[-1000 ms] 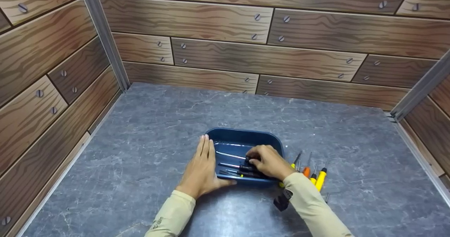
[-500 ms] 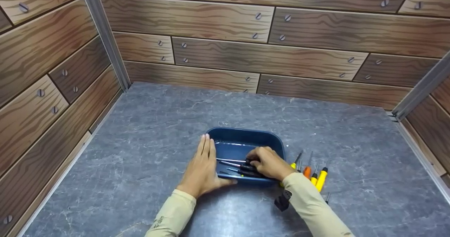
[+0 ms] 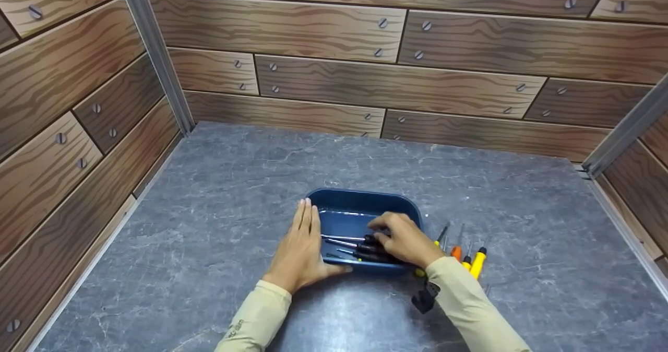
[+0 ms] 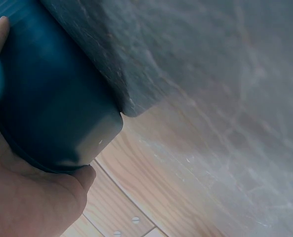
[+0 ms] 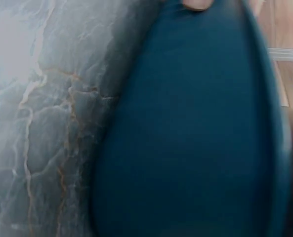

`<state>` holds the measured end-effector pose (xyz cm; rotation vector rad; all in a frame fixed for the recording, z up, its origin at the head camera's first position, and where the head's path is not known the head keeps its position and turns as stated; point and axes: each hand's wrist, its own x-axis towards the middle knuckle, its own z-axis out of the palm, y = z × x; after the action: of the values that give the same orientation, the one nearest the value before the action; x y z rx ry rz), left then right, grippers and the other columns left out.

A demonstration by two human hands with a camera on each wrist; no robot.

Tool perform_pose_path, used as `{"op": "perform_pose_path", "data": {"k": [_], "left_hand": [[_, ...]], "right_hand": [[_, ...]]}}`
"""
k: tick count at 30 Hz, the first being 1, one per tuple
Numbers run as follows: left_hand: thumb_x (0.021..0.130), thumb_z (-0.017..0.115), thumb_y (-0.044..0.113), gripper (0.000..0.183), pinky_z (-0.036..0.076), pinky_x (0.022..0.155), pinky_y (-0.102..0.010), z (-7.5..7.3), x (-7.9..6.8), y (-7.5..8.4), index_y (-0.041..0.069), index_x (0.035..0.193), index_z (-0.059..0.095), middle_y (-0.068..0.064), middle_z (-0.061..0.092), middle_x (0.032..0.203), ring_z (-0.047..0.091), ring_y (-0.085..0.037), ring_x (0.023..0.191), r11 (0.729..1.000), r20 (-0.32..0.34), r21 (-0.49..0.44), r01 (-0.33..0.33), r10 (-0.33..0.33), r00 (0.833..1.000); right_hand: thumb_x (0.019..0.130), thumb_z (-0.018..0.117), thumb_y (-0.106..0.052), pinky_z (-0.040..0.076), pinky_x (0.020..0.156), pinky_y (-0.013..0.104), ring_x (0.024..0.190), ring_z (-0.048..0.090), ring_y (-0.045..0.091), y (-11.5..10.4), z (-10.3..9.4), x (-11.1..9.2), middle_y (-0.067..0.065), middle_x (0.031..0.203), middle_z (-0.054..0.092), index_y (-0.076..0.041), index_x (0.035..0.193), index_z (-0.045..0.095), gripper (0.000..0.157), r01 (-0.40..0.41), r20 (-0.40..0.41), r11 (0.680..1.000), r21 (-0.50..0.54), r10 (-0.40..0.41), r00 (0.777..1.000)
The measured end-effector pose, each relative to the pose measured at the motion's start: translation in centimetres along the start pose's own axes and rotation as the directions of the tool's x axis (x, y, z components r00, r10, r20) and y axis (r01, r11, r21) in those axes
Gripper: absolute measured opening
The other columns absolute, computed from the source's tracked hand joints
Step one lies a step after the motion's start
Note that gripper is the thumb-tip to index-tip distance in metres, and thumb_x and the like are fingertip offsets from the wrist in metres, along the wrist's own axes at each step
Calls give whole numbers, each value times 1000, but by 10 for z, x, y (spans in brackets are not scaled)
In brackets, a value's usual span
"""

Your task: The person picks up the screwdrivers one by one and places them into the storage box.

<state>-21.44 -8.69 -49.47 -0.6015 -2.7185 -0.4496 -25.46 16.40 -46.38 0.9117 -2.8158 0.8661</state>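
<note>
A dark blue tray (image 3: 365, 191) stands on the table, with several black-handled screwdrivers lying along its near side, shafts pointing left. My left hand (image 3: 296, 250) keeps its fingers straight against the tray's left side, the thumb along the front wall. In the left wrist view this hand (image 4: 32, 202) spans the tray's outer wall (image 4: 52, 98). My right hand (image 3: 406, 241) hovers over the tray's right part, finger and thumb parted just above the handle of the rearmost screwdriver (image 3: 344, 238). The right wrist view shows mostly the tray's front wall (image 5: 186, 128) and a fingertip (image 5: 198, 4).
Right of the tray, partly behind the right forearm, lie several more screwdrivers, among them an orange one (image 3: 456, 252) and a yellow one (image 3: 477, 263). A black wrist camera (image 3: 424, 300) hangs under the right wrist. Wood-patterned walls (image 3: 313, 75) enclose the marbled grey table (image 3: 209, 226).
My right hand has lowered a black-handled screwdriver beside the others in the tray and let go of it, lifting slightly and shifting right. The left hand has stayed put.
</note>
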Motion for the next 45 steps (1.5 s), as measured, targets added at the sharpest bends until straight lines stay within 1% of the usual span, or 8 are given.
{"op": "perform_pose_path", "data": {"k": [7, 12, 15, 18, 23, 29, 38, 45], "left_hand": [[66, 72, 81, 137, 27, 120, -46, -1, 1, -1, -18, 150, 27, -37, 22, 158, 19, -47, 149, 1000, 25, 5, 15, -15, 1000], [67, 70, 82, 138, 25, 120, -47, -1, 1, -1, -18, 150, 26, -38, 21, 158, 18, -48, 149, 1000, 38, 11, 12, -12, 999], [66, 72, 81, 138, 26, 120, -47, -1, 0, -1, -18, 150, 26, -37, 21, 158, 18, -47, 149, 1000, 33, 0, 21, -21, 999], [65, 73, 81, 138, 28, 119, -47, 0, 0, -2, -17, 151, 27, -36, 22, 159, 19, -46, 150, 999, 26, -11, 33, -33, 999], [66, 72, 81, 138, 26, 120, -47, -2, 0, -1, -17, 152, 25, -36, 20, 160, 17, -46, 150, 999, 41, -14, 36, -35, 999], [67, 71, 82, 138, 24, 121, -47, -3, -2, -1, -17, 152, 25, -36, 19, 159, 16, -46, 150, 999, 53, -4, 34, -33, 998], [67, 70, 83, 137, 24, 121, -47, -1, -1, 2, -17, 152, 25, -36, 20, 159, 16, -46, 150, 1000, 52, -7, 30, -29, 998], [66, 71, 81, 137, 28, 119, -47, -1, -1, 2, -17, 151, 26, -36, 21, 159, 18, -46, 150, 1000, 37, -11, 24, -24, 999]], "right_hand": [[89, 69, 5, 57, 83, 39, 95, 68, 22, 9, -17, -17, 7, 104, 74, 0, 105, 76, 18, -22, -215, 995, 100, 43, 976], [85, 71, 12, 58, 74, 29, 82, 68, 21, 24, -35, -36, 8, 95, 74, 1, 99, 77, 19, -28, -437, 993, 114, 75, 897], [86, 71, 10, 57, 73, 26, 80, 67, 23, 34, -48, -50, 12, 93, 74, 4, 100, 75, 16, -132, -490, 985, 108, 168, 855], [87, 70, 4, 54, 69, 24, 78, 67, 26, 44, -60, -65, 15, 89, 73, 5, 100, 74, 13, -288, -501, 952, 104, 300, 812], [88, 72, -11, 48, 64, 31, 72, 65, 26, 62, -74, -93, 15, 83, 72, 6, 99, 72, 20, -533, -449, 843, 73, 505, 737], [90, 72, -31, 48, 66, 41, 77, 64, 31, 78, -80, -119, 16, 84, 70, 6, 96, 68, 38, -693, -226, 721, 29, 680, 698], [89, 73, -33, 42, 56, 31, 65, 57, 21, 85, -77, -133, 2, 67, 63, -3, 80, 65, 32, -732, -133, 680, 36, 729, 671], [90, 72, -34, 41, 54, 30, 60, 55, 19, 85, -72, -131, 2, 62, 62, -8, 70, 63, 35, -774, -68, 631, 51, 776, 627]]}}
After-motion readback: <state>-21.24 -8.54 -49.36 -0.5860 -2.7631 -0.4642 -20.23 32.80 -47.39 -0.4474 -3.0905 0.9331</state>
